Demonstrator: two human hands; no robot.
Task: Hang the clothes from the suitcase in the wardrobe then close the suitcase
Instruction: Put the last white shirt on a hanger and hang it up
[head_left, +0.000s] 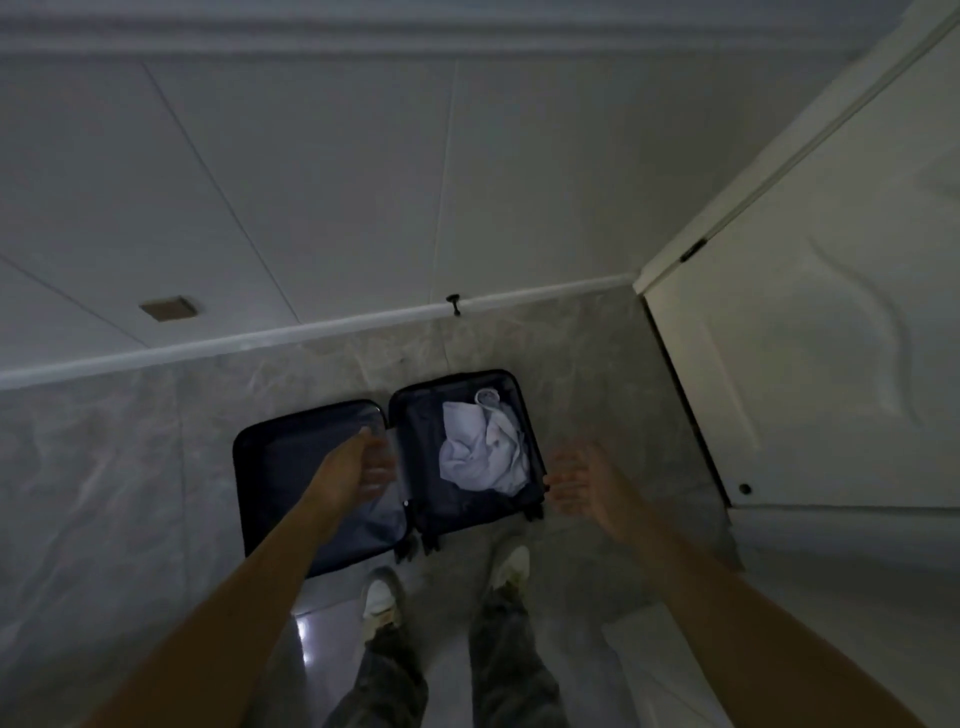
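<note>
One pale heap of clothes (483, 449), perhaps several pieces in this dimness, in the right half of the open suitcase (270, 467) at frame centre. Left hand (370, 470) and right hand (576, 483) apart, spread, empty, reaching down. Hanging and closing both left to do.

The suitcase (467, 514) under the left hand (363, 467) is dark navy, near black, with a greyer blue lining. Between the hands, the clothes (480, 452) are pale white with a lilac cast. The floor (104, 467) is grey, veined like marble. Beyond the right hand (582, 483), the door (831, 338) is cream with a wavy relief. The shoes (511, 564) are white, the trousers (498, 665) mottled grey-green.
</note>
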